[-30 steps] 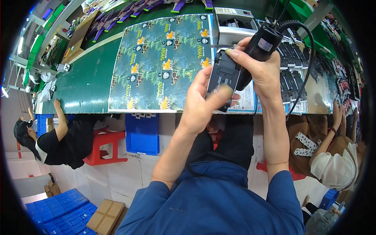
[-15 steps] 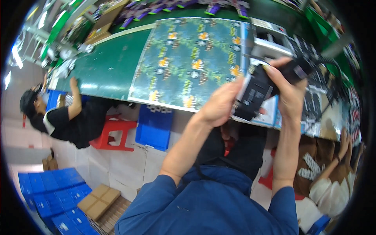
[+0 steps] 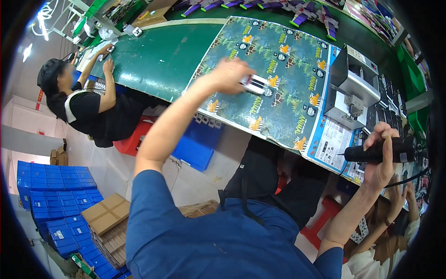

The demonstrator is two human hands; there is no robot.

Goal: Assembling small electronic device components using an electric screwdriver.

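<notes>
My left hand (image 3: 228,77) reaches out over a patterned sheet (image 3: 260,109) printed with animals and leaves, which lies on the green table. Its fingers are closed on a small white piece with dark stripes (image 3: 254,84), slightly blurred, at or just above the sheet. At the right table edge, my right hand (image 3: 380,156) grips a black electric screwdriver (image 3: 403,149). The thin bit points left, and a cable trails from the back. Close beyond this hand stands a grey-white metal fixture (image 3: 355,83).
Purple and grey toy parts (image 3: 304,14) line the far side of the green table (image 3: 153,60). A co-worker (image 3: 88,102) sits at the left; another person's hand (image 3: 397,200) shows at the lower right. Blue bins (image 3: 60,183) and a cardboard box (image 3: 106,214) stand on the floor.
My hands were together around a black part, with the screwdriver in my right. They have parted: the left went out left over the sheet, the right drew back toward the right edge.
</notes>
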